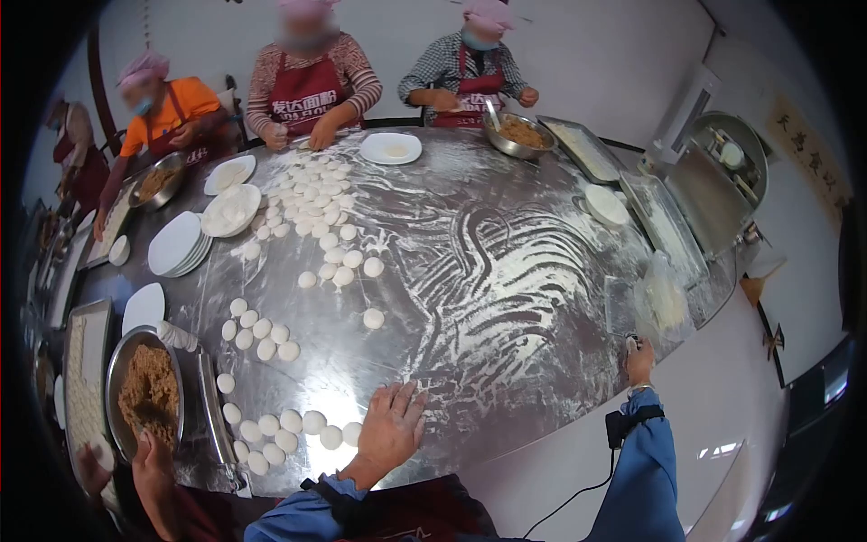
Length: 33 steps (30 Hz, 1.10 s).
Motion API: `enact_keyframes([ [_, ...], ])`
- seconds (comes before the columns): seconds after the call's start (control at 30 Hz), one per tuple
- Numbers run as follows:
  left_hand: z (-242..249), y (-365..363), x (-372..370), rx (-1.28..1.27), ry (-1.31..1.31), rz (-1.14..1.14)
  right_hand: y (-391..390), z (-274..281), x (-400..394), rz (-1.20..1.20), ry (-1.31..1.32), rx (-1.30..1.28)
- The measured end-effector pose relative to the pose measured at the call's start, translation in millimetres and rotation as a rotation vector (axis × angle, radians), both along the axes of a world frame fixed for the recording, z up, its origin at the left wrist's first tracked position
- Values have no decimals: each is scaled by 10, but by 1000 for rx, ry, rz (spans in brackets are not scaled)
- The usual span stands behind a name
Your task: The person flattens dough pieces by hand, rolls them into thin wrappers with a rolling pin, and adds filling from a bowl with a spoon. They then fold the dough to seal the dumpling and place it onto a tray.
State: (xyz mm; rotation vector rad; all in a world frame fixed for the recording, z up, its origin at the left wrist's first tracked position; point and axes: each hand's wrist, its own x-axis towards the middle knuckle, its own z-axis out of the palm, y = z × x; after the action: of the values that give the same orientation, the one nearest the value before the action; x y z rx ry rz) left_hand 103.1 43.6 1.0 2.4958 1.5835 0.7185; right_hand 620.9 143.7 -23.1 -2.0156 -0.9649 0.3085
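My left hand [390, 429] lies palm down on the floured steel table, fingers stretched out and slightly apart. Its thumb side is beside the end of a row of white dough pieces [314, 423]; what lies beneath the palm is hidden. Out to the right, at the table's edge, my right hand [639, 359] has its fingers curled around something small, too hidden to name. Just beyond it are a clear flat rectangular piece [619, 305] and a clear plastic bag [668, 303] with pale contents.
Loose flour [506, 289] streaks the table [379, 361]. Many dough pieces [312, 190] cluster farther back. At left, a co-worker's hands [153, 474] are by a bowl of brown filling [111, 397] and a metal rod [212, 406]. Stacked plates [176, 244] stand beyond. Several co-workers line the far side.
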Motion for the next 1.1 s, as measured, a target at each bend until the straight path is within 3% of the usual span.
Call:
enact_keyframes([
  [0.23, -26, 12, -22, -15, -46, -17, 740, -286, 108, 118, -222, -89],
  [0.43, 30, 20, -25, -3, -61, -19, 1045, 0, -795, 460, -538, -10],
  [0.53, 12, 14, -29, -9, -67, -12, 854, 334, -1369, 618, -457, -73],
  [0.67, -35, 3, -33, 15, -86, 0, 560, 335, -1709, 777, -467, -44],
  [0.77, -54, -8, -37, 13, -88, -1, 243, 389, -2011, 820, -520, -92],
  [0.9, -244, -24, -3, 56, -163, -19, -186, 425, -2390, 810, -360, -149],
  [0.93, -217, -66, -38, 96, -173, -45, -258, 329, -2406, 807, -475, -56],
  [1.03, 54, -333, -201, 161, -192, -50, -466, 287, -2541, 805, -505, -24],
  [1.1, 77, -452, -406, 181, -183, 23, -584, 318, -2666, 790, -406, -76],
])
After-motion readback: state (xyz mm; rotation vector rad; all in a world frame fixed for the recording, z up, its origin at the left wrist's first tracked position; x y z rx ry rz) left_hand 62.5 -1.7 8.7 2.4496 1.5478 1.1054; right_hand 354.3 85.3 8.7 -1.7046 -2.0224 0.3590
